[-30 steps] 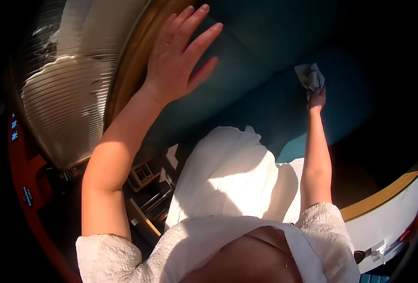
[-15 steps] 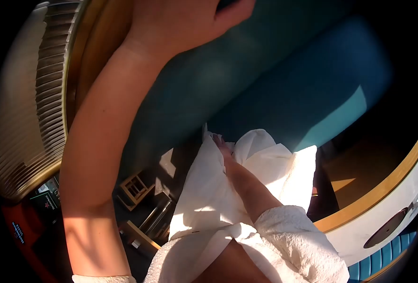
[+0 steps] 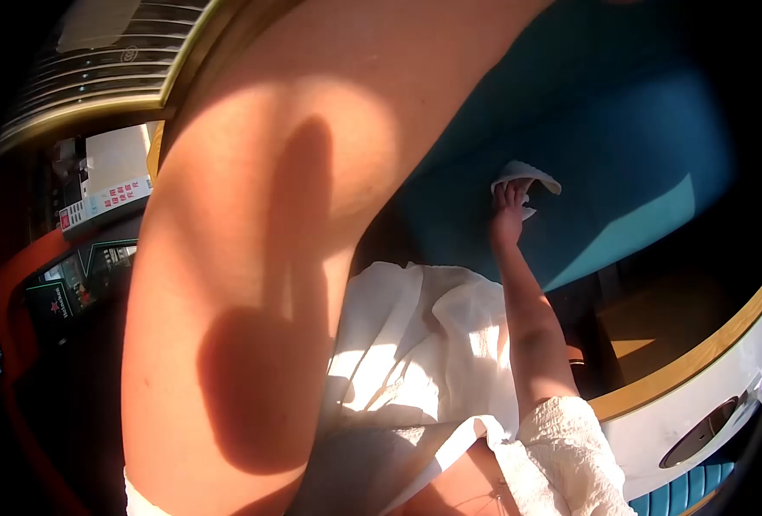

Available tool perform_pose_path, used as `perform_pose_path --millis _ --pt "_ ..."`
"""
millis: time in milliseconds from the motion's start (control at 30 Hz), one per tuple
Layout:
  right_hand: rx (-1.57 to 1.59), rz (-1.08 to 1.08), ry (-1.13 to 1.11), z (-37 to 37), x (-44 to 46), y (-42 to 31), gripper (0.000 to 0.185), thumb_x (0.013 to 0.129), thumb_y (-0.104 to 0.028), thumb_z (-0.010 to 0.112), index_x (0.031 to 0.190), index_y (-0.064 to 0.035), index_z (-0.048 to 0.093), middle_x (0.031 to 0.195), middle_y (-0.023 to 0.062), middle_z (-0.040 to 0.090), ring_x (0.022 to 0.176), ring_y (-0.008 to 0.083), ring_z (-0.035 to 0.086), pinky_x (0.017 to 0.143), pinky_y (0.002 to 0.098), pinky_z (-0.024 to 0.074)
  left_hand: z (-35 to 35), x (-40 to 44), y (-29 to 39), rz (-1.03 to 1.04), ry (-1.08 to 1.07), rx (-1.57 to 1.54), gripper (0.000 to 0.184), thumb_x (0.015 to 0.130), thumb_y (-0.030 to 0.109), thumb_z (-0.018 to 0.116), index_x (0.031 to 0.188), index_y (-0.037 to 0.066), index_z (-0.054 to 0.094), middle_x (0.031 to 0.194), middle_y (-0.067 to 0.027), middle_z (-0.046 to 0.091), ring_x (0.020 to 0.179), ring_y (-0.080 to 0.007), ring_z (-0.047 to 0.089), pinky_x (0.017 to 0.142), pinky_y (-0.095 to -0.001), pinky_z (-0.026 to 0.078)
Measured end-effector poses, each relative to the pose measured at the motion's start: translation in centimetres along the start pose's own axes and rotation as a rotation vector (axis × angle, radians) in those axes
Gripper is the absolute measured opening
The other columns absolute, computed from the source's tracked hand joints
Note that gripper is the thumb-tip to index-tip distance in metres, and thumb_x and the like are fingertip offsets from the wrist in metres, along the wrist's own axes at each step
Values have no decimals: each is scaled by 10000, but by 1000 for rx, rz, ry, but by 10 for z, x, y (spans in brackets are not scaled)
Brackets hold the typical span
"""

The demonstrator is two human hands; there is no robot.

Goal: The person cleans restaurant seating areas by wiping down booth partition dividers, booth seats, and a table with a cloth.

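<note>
My right hand (image 3: 508, 205) reaches forward on the right side of the head view, its fingers on a small white cloth (image 3: 527, 175). The cloth is bunched under and around the fingers, with one edge curling up. Both are over the blue padded seat (image 3: 596, 163); how firmly the cloth touches it I cannot tell. My left arm (image 3: 252, 284) stretches up very close to the camera and covers much of the left half. Its hand is past the top edge of the view.
A ribbed, gold-rimmed panel (image 3: 105, 77) is at upper left, above a red-lettered box (image 3: 110, 202) and dark packaging with a star (image 3: 54, 301). A curved white counter with a wooden edge (image 3: 682, 365) is at lower right. White clothing (image 3: 424, 344) hangs below me.
My right hand has moved from against the white clothing out over the blue seat, and the white cloth now shows clearly. My left arm has come closer, its hand leaving the view upward.
</note>
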State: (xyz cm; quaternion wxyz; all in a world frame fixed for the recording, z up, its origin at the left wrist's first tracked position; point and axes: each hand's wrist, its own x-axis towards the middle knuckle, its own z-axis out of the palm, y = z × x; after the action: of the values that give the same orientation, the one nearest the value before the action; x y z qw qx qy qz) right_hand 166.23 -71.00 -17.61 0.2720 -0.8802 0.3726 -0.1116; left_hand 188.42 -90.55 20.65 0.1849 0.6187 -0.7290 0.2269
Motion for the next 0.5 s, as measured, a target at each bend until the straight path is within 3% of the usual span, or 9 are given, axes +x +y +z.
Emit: perform_pose_path --millis 33,67,100,133,200,333,367,433,500 --pt "57 -106 -227 20 -47 -37 402 764 9 447 1141 -80 556 1280 147 456 1209 341 389 977 385 373 -9 -18 9 -46 17 -95 373 758 329 573 993 42 612 1067 -134 565 1080 -291 492 940 -376 375" --pt "90 -260 -626 21 -88 -78 384 778 -27 475 1141 -112 571 1293 124 459 1215 314 400 981 372 379 -17 -53 20 19 14 -107 364 722 282 612 1027 83 599 1158 -144 515 1125 -311 459 970 -421 344" --pt "51 -187 -1197 37 -126 -112 362 811 -84 461 1149 -134 578 1286 105 478 1207 266 425 983 368 382 -30 -92 35 91 17 -117 396 687 235 651 1061 124 587 1250 -153 465 1171 -331 426 999 -466 312" --pt "145 -194 -1326 15 -143 -136 330 828 -130 430 1105 -137 609 1261 101 501 1162 242 476 976 365 392 -60 -140 58 22 -150 -234 318 687 187 648 989 103 597 1205 -133 492 1150 -296 444 1001 -438 327" --pt "341 -45 -1061 32 -181 -137 323 793 -177 466 1066 -122 629 1119 114 597 1028 284 566 908 354 443 -123 -245 100 -180 -476 -384 330 710 163 636 1027 84 591 1235 -141 473 1179 -310 414 1017 -442 312" --pt "682 270 -588 -30 -109 -51 392 769 16 407 1102 -52 602 1004 168 637 962 289 609 832 341 468 -256 -452 195 -952 -1081 -416 372 818 229 548 1153 69 550 1348 -169 367 1247 -332 344 1035 -407 291" --pt "798 306 -421 -15 -93 -9 406 770 21 400 1139 -13 566 1040 171 627 982 290 600 848 341 454 -311 -480 212 -1156 -1095 -341 363 815 240 542 1136 72 559 1281 -166 448 1189 -320 418 998 -394 344" --pt "538 455 -259 -95 -38 12 443 774 -31 357 1183 33 515 1089 226 590 990 335 579 847 376 436 -366 -513 261 -1436 -1146 -286 342 819 262 526 1106 82 571 1111 -114 563 1075 -289 512 927 -401 400" --pt "495 586 -117 -123 -14 12 417 811 -95 363 1183 32 502 1094 236 584 980 381 564 829 399 430 -400 -523 312 -1757 -1192 -185 347 816 280 536 1102 87 572 1146 -115 552 1079 -293 512 920 -408 406"
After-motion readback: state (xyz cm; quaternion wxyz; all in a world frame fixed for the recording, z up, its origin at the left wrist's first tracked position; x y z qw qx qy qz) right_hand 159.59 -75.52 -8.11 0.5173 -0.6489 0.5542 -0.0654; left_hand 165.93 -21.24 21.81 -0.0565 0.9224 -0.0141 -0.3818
